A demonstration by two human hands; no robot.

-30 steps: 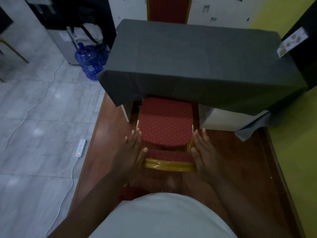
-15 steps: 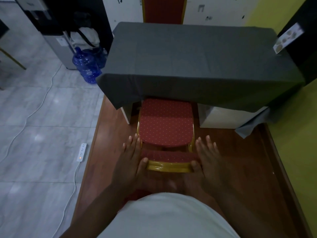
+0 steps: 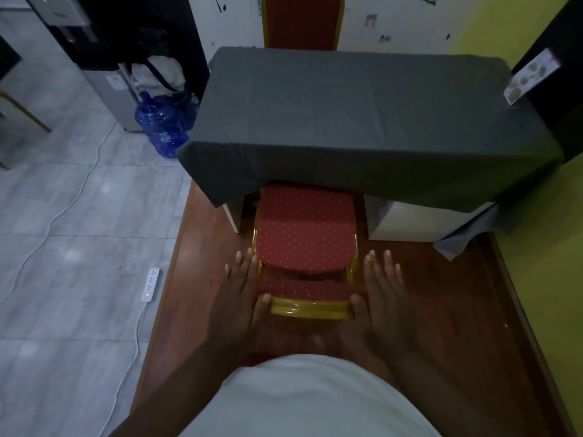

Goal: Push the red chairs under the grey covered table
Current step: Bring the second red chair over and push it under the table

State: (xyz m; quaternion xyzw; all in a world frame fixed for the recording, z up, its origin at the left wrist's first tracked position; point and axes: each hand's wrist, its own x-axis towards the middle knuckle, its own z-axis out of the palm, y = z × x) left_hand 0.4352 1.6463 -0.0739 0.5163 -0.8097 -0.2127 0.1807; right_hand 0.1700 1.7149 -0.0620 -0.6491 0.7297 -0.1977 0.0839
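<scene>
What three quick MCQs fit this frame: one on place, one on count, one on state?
1. Where does the power strip lie?
A. on the tiled floor left of the wooden platform
B. on the grey table
C. on the chair seat

2. How many red chairs show?
A. one
B. two
C. four

3. How do the hands meet the near chair's backrest?
A. fists closed round it
B. open, flat against its ends
C. apart from it

Key: A, it rests on pale tiles; B, the near chair half under the grey covered table and another chair behind it; B, left hand and right hand show spread fingers, thumbs on the gold frame.
</scene>
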